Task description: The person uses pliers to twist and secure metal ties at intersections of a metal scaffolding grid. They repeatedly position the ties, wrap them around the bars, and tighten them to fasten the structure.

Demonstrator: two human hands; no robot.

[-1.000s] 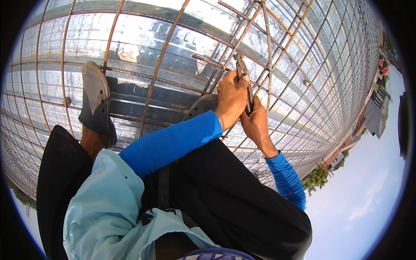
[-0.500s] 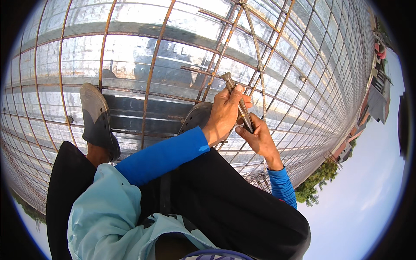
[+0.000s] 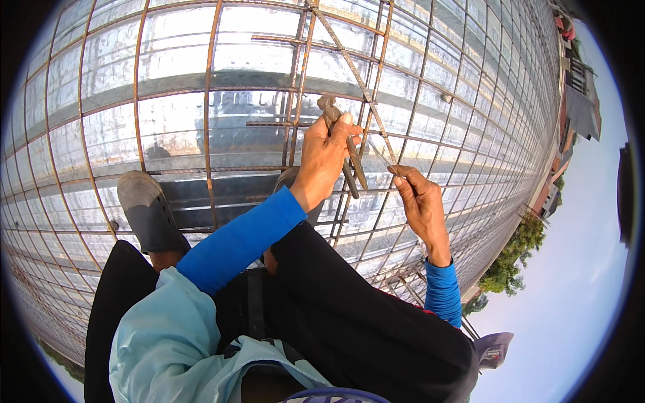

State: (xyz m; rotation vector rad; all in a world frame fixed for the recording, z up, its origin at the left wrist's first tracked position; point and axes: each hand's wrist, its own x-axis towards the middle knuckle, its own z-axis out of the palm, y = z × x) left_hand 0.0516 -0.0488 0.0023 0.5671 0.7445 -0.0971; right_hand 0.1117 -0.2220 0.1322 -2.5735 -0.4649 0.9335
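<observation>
Head view: the left hand point(image 3: 322, 161) had its grip closed around the pincers point(image 3: 355, 163), which were held over the mesh point(image 3: 207, 94) with their handles slightly apart. The right hand point(image 3: 424, 205) had its fingertips at the near end of a slanting rod point(image 3: 350, 67); whether this grip had closed, on the rod or on something thinner, could not be told. The step in hand was probably close work at the rod, and the next move would call for a steady hold on the pincers. The left hand hid their pivot and part of one shoe point(image 3: 287, 178); a grey object point(image 3: 494, 349), partly behind the knee point(image 3: 460, 356), was hard to identify.
</observation>
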